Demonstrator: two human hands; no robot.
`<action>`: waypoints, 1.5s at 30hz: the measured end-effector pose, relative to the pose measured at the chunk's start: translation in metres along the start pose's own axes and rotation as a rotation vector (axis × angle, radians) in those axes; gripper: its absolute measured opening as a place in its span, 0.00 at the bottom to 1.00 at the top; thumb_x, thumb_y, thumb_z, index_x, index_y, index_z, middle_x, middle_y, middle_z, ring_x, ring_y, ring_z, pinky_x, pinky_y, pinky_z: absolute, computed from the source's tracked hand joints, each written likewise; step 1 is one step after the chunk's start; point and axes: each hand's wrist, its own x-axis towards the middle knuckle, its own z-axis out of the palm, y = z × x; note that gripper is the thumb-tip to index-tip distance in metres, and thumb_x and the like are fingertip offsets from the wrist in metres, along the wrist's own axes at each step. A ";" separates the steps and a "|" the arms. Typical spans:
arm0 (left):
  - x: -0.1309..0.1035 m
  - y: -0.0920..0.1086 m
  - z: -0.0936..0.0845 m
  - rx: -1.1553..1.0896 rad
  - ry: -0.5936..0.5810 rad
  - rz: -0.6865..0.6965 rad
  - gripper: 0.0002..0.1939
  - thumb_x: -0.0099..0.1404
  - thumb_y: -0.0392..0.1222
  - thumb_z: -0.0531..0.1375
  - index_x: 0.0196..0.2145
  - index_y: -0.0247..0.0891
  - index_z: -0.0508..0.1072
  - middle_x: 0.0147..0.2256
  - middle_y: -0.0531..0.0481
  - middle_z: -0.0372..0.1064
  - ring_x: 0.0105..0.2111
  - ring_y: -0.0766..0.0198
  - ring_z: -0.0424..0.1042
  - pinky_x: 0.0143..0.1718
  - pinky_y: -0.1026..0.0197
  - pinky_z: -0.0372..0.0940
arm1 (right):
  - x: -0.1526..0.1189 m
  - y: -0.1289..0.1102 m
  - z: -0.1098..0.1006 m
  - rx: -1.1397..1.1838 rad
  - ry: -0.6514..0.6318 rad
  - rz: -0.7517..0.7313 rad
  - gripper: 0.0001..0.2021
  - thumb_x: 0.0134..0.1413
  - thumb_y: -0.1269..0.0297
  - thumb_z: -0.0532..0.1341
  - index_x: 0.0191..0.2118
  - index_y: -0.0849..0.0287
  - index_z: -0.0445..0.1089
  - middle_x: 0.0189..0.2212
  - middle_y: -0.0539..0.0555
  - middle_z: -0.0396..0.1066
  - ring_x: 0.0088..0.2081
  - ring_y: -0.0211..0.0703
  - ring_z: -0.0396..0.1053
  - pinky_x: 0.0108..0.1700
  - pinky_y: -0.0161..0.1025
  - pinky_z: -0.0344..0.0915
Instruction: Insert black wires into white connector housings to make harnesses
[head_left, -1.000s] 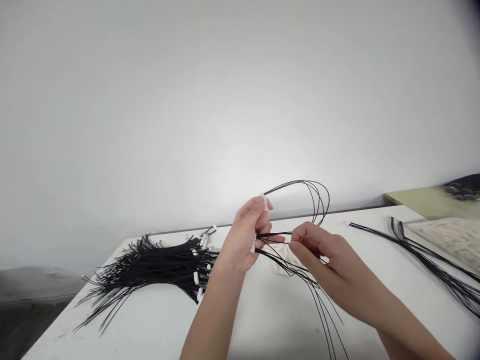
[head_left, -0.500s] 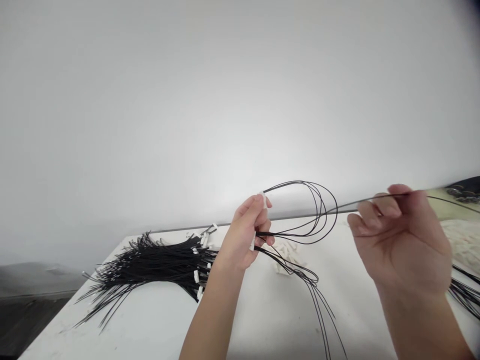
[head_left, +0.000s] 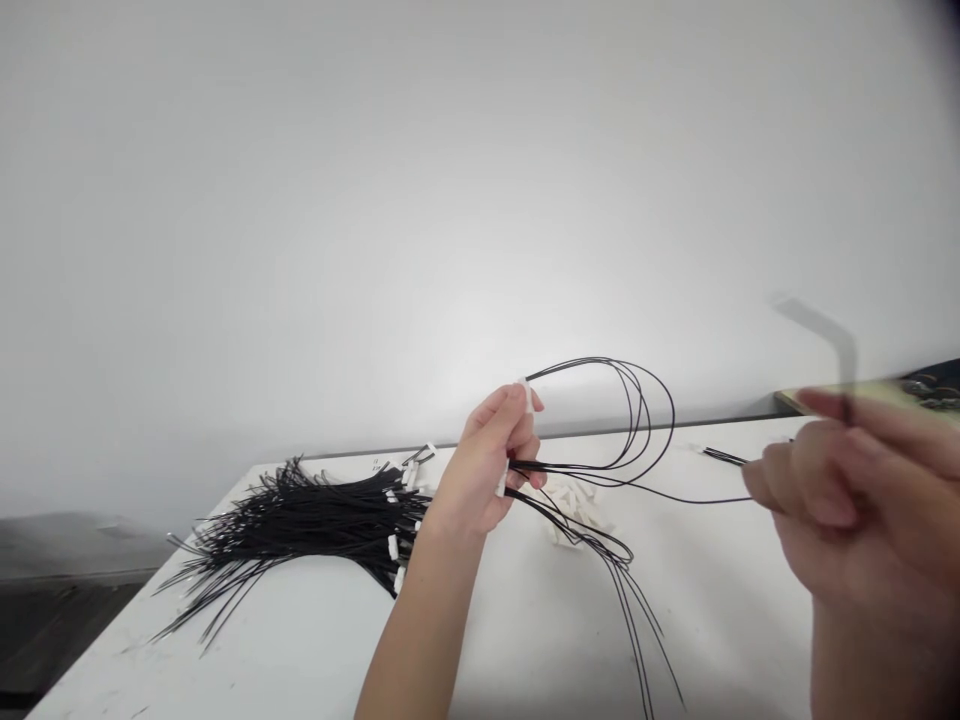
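My left hand [head_left: 495, 455] is closed on white connectors [head_left: 527, 393] with thin black wires [head_left: 637, 400]. Several wires loop out to the right from it, and loose ends hang down below. At the right, my right hand [head_left: 847, 480] is blurred, with its fingers curled in a pinch on a black wire whose end sticks up, smeared by motion. A single wire [head_left: 697, 499] runs from the loops toward this hand's fingers.
A large bundle of black wires [head_left: 315, 520] with white connectors lies left on the white table [head_left: 315, 640]. Loose white connectors [head_left: 574, 510] lie behind the hanging wires. More wires [head_left: 724, 457] and a yellowish surface [head_left: 787, 402] are at the right. A wall rises behind.
My right hand has moved right and down, and its fingers have curled. The single wire that ran up through its fingers now sags lower. My left hand has barely moved.
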 end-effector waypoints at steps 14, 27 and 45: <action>-0.006 0.002 0.003 0.092 -0.156 -0.062 0.17 0.64 0.56 0.58 0.30 0.39 0.66 0.16 0.63 0.38 0.13 0.77 0.41 0.12 0.71 0.59 | -0.014 0.014 0.025 -0.452 -0.433 -0.184 0.12 0.54 0.71 0.64 0.42 0.48 0.77 0.16 0.44 0.58 0.18 0.30 0.52 0.19 0.31 0.51; -0.008 0.002 0.002 0.145 -0.171 -0.049 0.16 0.65 0.55 0.58 0.30 0.40 0.67 0.16 0.63 0.40 0.13 0.76 0.41 0.12 0.70 0.59 | -0.008 0.013 0.025 -0.626 -0.400 -0.384 0.06 0.54 0.69 0.64 0.38 0.55 0.77 0.17 0.45 0.64 0.18 0.29 0.53 0.18 0.30 0.53; -0.011 -0.001 0.005 0.371 -0.150 -0.022 0.16 0.64 0.56 0.57 0.29 0.40 0.69 0.16 0.61 0.43 0.17 0.73 0.44 0.16 0.69 0.62 | -0.007 0.018 0.033 -0.756 -0.300 -0.761 0.13 0.52 0.78 0.64 0.42 0.56 0.72 0.21 0.46 0.68 0.19 0.28 0.57 0.20 0.31 0.58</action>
